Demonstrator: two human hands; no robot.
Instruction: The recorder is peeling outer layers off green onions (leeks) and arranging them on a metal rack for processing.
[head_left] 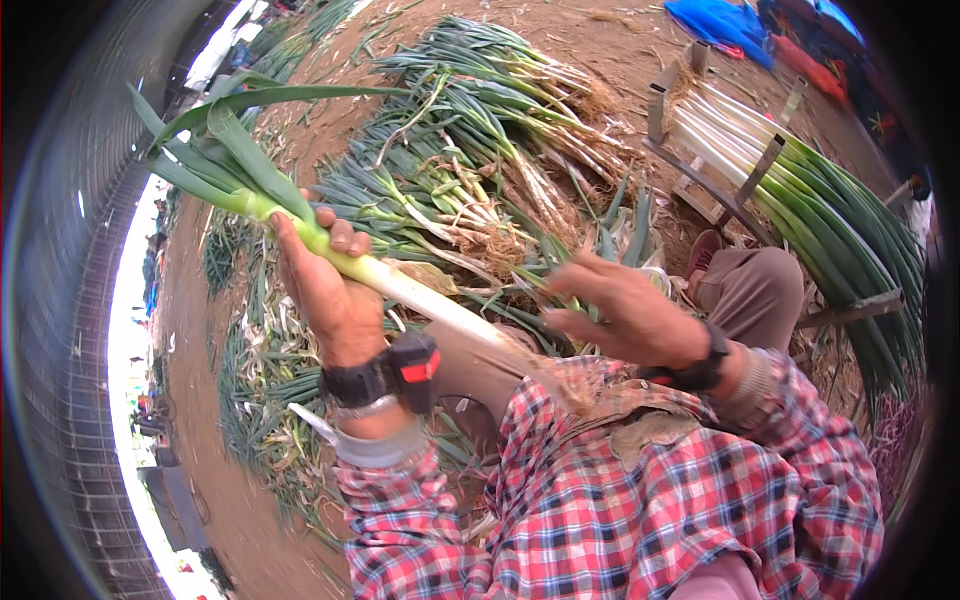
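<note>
My left hand (330, 280) is closed around the pale green upper stem of a leek (430, 300). The leek slants across my lap, its green leaves fanning out at the upper left and its white shank running down to a brownish root end near my shirt. To the right of the shank, my right hand (630, 310) is raised and smeared by motion. Green leaf pieces show by its fingers, but whether they are held or lie behind is unclear. Both wrists wear dark bands.
Unpeeled leeks (480, 150) with roots lie heaped on the brown ground ahead. At the right, a metal rack (760, 170) holds a bundle of cleaned leeks (800, 190). Stripped leaves (265, 360) litter the ground at left. A blue sheet (720, 30) lies at the far right.
</note>
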